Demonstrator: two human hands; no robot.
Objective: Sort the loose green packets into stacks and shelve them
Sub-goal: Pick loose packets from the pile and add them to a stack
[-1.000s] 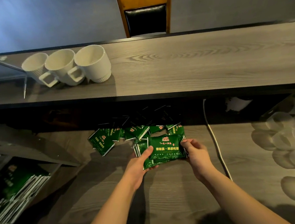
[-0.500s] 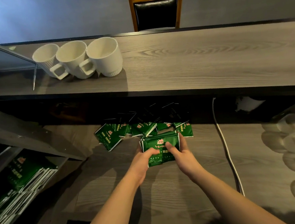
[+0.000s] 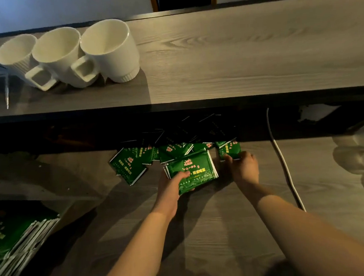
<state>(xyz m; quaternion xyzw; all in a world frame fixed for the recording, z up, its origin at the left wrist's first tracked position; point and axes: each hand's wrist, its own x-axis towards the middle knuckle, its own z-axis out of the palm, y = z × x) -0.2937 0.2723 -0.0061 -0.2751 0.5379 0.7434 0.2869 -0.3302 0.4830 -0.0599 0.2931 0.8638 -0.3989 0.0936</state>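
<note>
a stack of green packets [image 3: 192, 173] is gripped by the left hand [image 3: 172, 187] just above the lower wooden shelf [image 3: 227, 232], thumb laid on top. a single packet [image 3: 230, 149] at the right end of the loose pile [image 3: 156, 155] is pinched by the right hand [image 3: 244, 167]. three white mugs [image 3: 68, 55] are stood on the upper counter [image 3: 246, 52].

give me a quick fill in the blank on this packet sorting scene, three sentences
1. The left hand holds a stack of green packets, and the right hand touches a loose packet of the colour ____.
2. The number of white mugs on the upper counter is ____.
3. The white cable lies to the ____ of the right hand.

Missing words: green; three; right
</note>
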